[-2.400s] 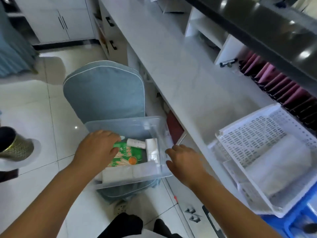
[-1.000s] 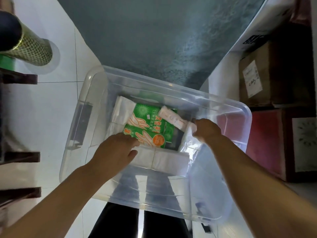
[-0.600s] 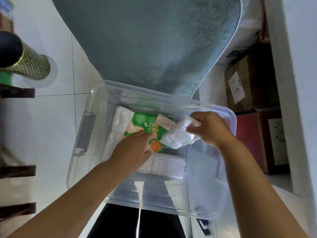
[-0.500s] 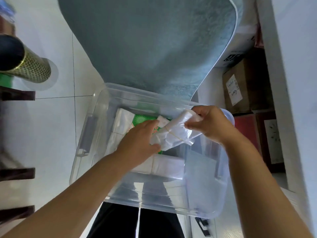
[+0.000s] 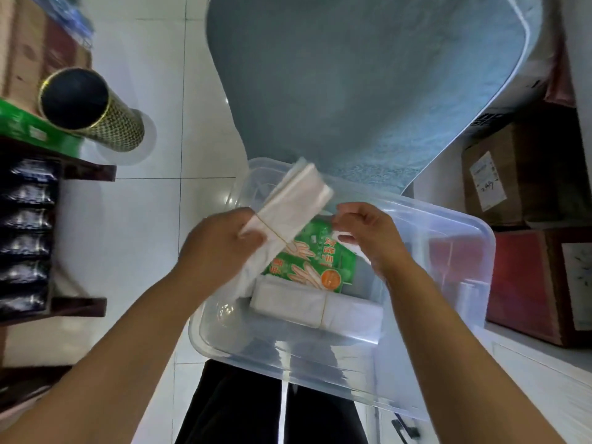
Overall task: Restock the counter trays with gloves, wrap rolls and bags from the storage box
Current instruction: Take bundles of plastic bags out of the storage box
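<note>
- Our left hand (image 5: 221,248) gripped the rubber-banded bundle of bags (image 5: 290,208) around its lower half, above the storage box (image 5: 448,221).
- Its long axis ran up and away to the right, free end nearest our right hand (image 5: 368,233).
- That hand's fingers were curled; whether they pinched anything, we could not tell.

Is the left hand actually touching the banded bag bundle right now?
Touching. The head view shows the left hand with its fingers curled round the lower end of the rubber-banded bag bundle, holding it raised over the clear storage box.
</note>
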Demonstrator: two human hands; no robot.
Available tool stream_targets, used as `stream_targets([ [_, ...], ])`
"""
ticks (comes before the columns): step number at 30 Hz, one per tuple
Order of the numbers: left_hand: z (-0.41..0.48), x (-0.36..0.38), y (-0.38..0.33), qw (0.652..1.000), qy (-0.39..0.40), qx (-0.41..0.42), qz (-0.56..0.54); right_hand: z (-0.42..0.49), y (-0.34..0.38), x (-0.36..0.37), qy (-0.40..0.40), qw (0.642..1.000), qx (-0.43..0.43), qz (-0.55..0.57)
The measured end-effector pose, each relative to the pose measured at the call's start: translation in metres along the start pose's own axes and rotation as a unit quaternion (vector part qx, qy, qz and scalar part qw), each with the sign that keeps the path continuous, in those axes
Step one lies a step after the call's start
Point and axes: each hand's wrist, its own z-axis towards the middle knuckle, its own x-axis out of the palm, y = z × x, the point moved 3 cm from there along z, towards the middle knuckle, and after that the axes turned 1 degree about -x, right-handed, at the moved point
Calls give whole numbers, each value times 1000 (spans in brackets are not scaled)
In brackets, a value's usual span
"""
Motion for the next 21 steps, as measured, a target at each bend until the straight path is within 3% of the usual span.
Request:
stream_targets([
  [4, -2, -49, 39, 986, -141, -58, -67, 16, -59, 47, -19, 997, 71, -37],
  [7, -4, -65, 64, 972, -204, -90, -76, 29, -96, 88, -3, 992, 98, -80],
  [10, -6, -65, 86, 965, -220, -111, -87, 47, -121, 123, -15, 986, 111, -126],
  [14, -7, -56, 107, 962, -215, -123, -115, 63, -137, 157, -22, 985, 147, -85],
  [21, -10, -46, 119, 966, -206, -117, -107, 74, -156, 170, -74, 983, 110, -129],
])
